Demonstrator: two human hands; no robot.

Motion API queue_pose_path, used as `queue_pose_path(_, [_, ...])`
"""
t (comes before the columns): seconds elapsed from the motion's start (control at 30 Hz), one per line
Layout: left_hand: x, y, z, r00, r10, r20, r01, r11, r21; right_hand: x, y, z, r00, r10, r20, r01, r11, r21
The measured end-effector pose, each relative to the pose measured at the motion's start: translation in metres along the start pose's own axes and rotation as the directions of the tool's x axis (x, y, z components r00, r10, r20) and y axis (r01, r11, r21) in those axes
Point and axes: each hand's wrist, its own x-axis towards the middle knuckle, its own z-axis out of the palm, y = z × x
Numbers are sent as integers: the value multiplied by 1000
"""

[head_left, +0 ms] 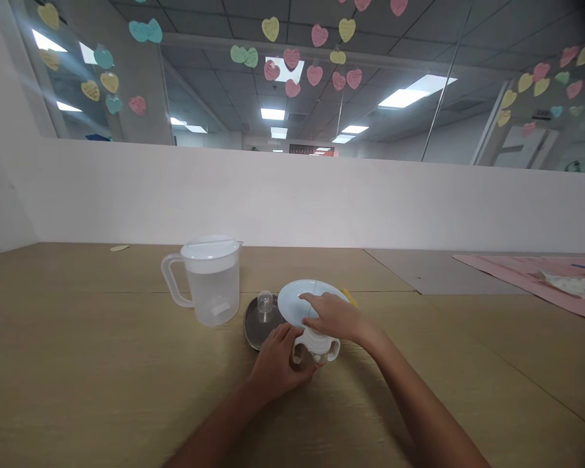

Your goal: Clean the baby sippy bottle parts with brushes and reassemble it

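Note:
My right hand (332,317) rests on top of a white handled cup or bottle part (316,348), its fingers closed over the top and the index finger lying across a round white lid (299,300). My left hand (276,365) curls round the lower left side of the same white piece. Behind them lies a round metal tray (255,324) with a small clear plastic cap (264,304) standing on it. What sits inside the white piece is hidden by my fingers.
A translucent lidded pitcher (210,279) holding water stands left of the tray. The wooden table (78,364) runs to a white partition wall (292,201). A pink mat (541,276) with a cloth lies at the far right. Something yellow (350,297) peeks out behind the lid.

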Motion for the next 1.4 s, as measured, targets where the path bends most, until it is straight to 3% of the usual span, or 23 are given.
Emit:
queue_pose_path(0.1, [3,-15,-12,997,51,-58,-52,999,-10,-1,1,-3,1000,2,2,-2,999,36])
queue_pose_path(0.23, [8,-48,-21,961,-133,-241,144,989,31,0,2,-1,999,-26,-19,27,999,46])
queue_pose_path(0.3, [10,-64,-20,966,-145,-216,181,971,157,2,2,1,999,-30,-26,31,999,43])
queue_pose_path(0.47, [9,-84,-12,995,-89,-34,96,916,390,5,1,4,998,-44,-45,46,998,34])
queue_pose_path(0.83, [10,-94,-11,985,-171,-2,151,869,472,5,-1,4,998,-41,-37,41,999,11])
queue_pose_path(1.03, [10,-88,-12,995,-95,-34,100,862,497,5,-2,4,999,-30,-40,31,999,29])
queue_pose_path(1.2, [16,-89,-12,998,-15,55,-13,881,472,6,-2,5,997,-57,-56,58,998,17])
queue_pose_path(1.4, [21,-83,-9,990,4,-141,68,864,499,6,-1,4,999,-40,-31,41,999,29])
